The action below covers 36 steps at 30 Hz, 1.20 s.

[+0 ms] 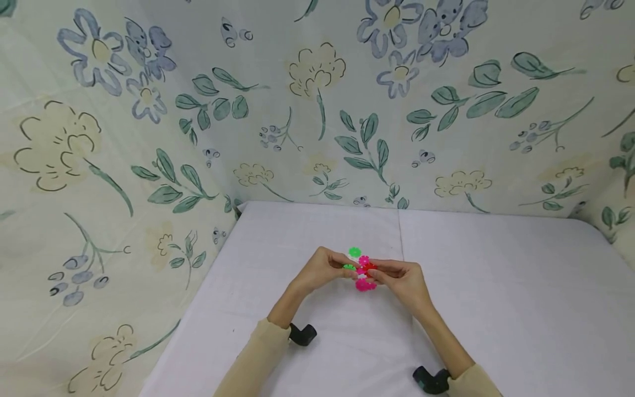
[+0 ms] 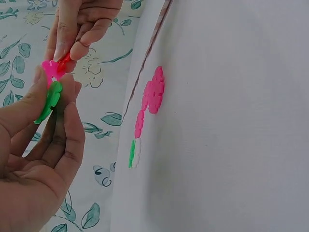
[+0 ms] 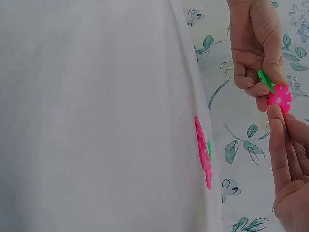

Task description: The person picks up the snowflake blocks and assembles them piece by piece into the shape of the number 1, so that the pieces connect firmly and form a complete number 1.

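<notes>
Over the table, both hands hold a small joined group of notched flower-shaped plastic discs. My left hand [image 1: 317, 270] pinches the green disc [image 2: 48, 104] between thumb and fingers. A pink disc [image 3: 281, 98] with a hole in its middle sits between the two hands, joined to the green one at its edge. With thumb and fingertips my right hand [image 1: 404, 280] grips the red disc [image 2: 63, 63], which meets the pink disc's other side. Fingers partly hide the green and red discs.
Loose discs lie on the white-covered table [image 1: 496, 298]: several pink discs [image 1: 363, 285] just below the hands, a green disc [image 1: 354, 252] beyond them, and a white disc [image 2: 138, 152] in the left wrist view. Flower-printed cloth [image 1: 278, 110] hangs behind the table.
</notes>
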Motion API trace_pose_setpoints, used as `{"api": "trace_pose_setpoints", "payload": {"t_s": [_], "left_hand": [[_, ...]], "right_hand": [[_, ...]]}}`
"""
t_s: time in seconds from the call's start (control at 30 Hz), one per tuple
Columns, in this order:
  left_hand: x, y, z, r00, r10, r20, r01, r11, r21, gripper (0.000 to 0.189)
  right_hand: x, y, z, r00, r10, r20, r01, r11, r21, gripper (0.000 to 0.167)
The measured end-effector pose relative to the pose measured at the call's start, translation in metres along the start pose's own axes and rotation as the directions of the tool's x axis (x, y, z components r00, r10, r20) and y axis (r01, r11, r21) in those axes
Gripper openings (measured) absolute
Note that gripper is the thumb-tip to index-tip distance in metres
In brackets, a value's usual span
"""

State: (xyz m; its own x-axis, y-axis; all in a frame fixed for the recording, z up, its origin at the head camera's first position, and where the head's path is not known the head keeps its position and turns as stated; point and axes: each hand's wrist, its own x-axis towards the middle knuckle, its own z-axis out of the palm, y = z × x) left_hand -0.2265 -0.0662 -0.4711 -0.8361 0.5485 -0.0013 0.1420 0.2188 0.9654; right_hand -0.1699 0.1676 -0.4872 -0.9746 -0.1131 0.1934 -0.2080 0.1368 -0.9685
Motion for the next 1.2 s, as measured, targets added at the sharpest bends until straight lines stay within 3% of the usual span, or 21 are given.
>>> {"api": "trace_pose_setpoints", "payload": {"t_s": [0.17,0.3,0.4,0.53,0.8,0.97,1.2], "left_hand": [[0.0,-0.001,-0.001,1.0,-0.013,-0.009,0.013,1.0,0.001,0.019],[-0.003,-0.001,0.001,0.999,-0.035,0.002,0.035,0.998,0.042,0.022],[-0.004,-0.001,0.004,1.0,0.004,0.012,-0.006,0.991,0.132,0.028],[-0.005,0.002,0.01,0.993,0.118,-0.005,-0.113,0.962,0.25,0.04],[-0.003,0.004,0.021,0.967,0.244,-0.079,-0.213,0.936,0.282,0.036],[-0.001,0.006,0.023,0.956,0.274,-0.104,-0.233,0.926,0.296,0.036],[-0.003,0.008,0.02,0.967,0.238,-0.095,-0.198,0.929,0.311,0.034]], "right_hand": [[0.002,0.0,0.002,1.0,0.011,-0.004,-0.011,1.0,-0.011,0.034],[0.0,0.002,-0.003,0.997,0.044,0.058,-0.043,0.999,-0.015,0.037],[-0.001,0.003,-0.007,0.993,0.07,0.096,-0.069,0.998,-0.014,0.038],[-0.001,0.002,-0.008,0.992,0.079,0.103,-0.08,0.997,0.01,0.038],[0.0,0.001,0.0,0.989,0.097,0.116,-0.104,0.993,0.056,0.04],[-0.001,-0.003,0.001,0.989,0.114,0.095,-0.119,0.992,0.049,0.04],[0.001,-0.006,0.005,0.986,0.161,0.042,-0.165,0.981,0.098,0.039]]}}
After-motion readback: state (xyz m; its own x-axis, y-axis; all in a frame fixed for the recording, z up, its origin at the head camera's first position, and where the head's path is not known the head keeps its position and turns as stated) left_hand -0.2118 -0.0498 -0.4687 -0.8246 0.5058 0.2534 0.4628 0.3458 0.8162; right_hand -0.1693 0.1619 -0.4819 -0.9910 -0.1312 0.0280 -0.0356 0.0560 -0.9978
